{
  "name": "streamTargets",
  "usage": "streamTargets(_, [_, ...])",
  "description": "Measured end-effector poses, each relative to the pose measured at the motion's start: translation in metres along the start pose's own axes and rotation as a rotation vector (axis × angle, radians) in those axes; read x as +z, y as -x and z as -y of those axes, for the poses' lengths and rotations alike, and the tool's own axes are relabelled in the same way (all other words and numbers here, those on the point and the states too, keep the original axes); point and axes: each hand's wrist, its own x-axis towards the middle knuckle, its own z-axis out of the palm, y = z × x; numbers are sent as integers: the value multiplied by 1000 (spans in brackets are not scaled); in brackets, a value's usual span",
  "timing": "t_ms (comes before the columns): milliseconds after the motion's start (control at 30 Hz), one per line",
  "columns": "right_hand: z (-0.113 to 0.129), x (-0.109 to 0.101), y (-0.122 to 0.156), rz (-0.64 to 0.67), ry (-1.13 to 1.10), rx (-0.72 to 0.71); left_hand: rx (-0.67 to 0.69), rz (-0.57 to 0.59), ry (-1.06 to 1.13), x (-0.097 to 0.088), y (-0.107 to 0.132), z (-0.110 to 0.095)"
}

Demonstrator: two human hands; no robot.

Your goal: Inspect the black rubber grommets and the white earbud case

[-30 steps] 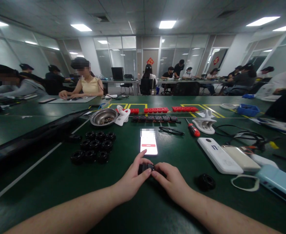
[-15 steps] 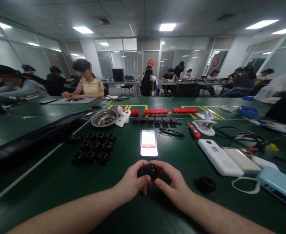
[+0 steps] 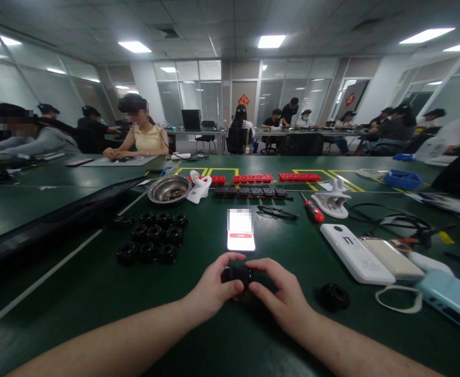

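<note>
A small black round part [image 3: 236, 274] sits between my two hands just above the green table [image 3: 96, 293]. My left hand [image 3: 214, 287] pinches it from the left, thumb and fingers closed on it. My right hand [image 3: 282, 293] grips it from the right with curled fingers. A lit phone [image 3: 240, 233] lies flat just beyond my hands. A cluster of several black ring-shaped parts [image 3: 153, 235] lies to the left. One more black ring part [image 3: 334, 296] rests on the table right of my right hand.
A metal bowl [image 3: 169, 188], white clips [image 3: 199, 187], red and black part strips [image 3: 253, 179], glasses [image 3: 277, 212] and a red-handled screwdriver [image 3: 312, 208] lie further back. Power banks [image 3: 351, 252] and cables [image 3: 390, 217] crowd the right. Other people sit at the tables behind.
My hands have turned the black part between them and lifted it a little; they remain in nearly the same place. The view has shifted slightly.
</note>
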Motion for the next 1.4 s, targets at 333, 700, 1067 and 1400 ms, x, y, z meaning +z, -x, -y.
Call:
streamTargets(333, [12, 0, 5, 34, 43, -134, 20, -5, -21, 0, -1, 1])
streamTargets(700, [4, -1, 0, 78, 125, 7, -4, 27, -20, 1, 1, 0])
streamTargets(1067, [0, 1, -4, 85, 106, 241, 12, -51, -105, 2, 2, -2])
streamTargets(1400, [1, 3, -3, 80, 15, 171, 8, -77, -98, -1, 0, 4])
